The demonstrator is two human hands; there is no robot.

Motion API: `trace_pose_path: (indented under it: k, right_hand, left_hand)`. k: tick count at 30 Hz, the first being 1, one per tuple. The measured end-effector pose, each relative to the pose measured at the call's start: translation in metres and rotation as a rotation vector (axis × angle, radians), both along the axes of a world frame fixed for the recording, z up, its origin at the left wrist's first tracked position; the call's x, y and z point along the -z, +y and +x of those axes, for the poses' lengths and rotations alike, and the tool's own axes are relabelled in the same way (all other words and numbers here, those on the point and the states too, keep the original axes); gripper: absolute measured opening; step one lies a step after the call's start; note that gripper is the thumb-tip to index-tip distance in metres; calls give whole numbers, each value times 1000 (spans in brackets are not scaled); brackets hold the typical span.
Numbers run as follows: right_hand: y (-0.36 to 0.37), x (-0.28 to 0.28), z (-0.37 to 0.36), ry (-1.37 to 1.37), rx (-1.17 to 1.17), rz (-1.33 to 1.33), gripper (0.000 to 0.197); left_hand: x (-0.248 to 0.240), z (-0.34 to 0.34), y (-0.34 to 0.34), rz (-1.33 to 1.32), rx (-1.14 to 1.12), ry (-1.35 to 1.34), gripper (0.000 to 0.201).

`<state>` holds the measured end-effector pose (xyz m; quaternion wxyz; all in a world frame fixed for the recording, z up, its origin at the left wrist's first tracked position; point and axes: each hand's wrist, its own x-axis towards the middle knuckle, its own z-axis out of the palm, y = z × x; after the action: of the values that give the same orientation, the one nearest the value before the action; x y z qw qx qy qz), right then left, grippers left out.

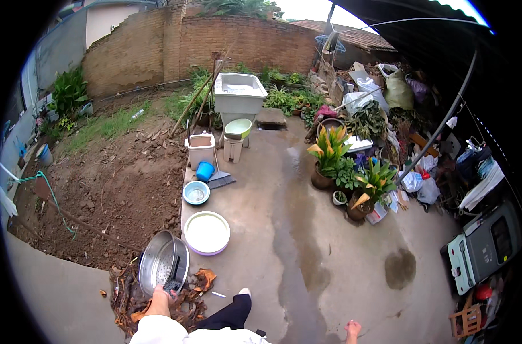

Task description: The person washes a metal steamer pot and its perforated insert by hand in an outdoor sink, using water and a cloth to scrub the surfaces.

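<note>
Strainer (pixel 164 262): steel, perforated, held by its near rim in the left hand (pixel 159 296), grip clenched on it, over dead leaves (pixel 183 304) at the soil edge. It is tipped on edge, mouth facing right toward the white basin (pixel 206 232) just beyond. Risk: a one-handed rim hold could slip and spill the contents. Right hand (pixel 351 329) hangs free, far right; grip state cannot be told.
</note>
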<state>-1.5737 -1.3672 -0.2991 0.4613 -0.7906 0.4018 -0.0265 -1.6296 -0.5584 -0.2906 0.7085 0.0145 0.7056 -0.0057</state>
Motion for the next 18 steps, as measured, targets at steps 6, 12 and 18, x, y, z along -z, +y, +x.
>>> trace_pose_path:
  k: [6, 12, 18]
  right_hand:
    - [53, -50, 72, 94, 209, 423, 51]
    - [70, -61, 242, 149, 396, 463, 51]
    - [39, 37, 572, 120, 447, 119, 18]
  left_hand:
    - [-11, 172, 8, -32, -188, 152, 45]
    - [9, 346, 45, -27, -398, 160, 55]
    - [-5, 473, 51, -22, -676, 174, 51]
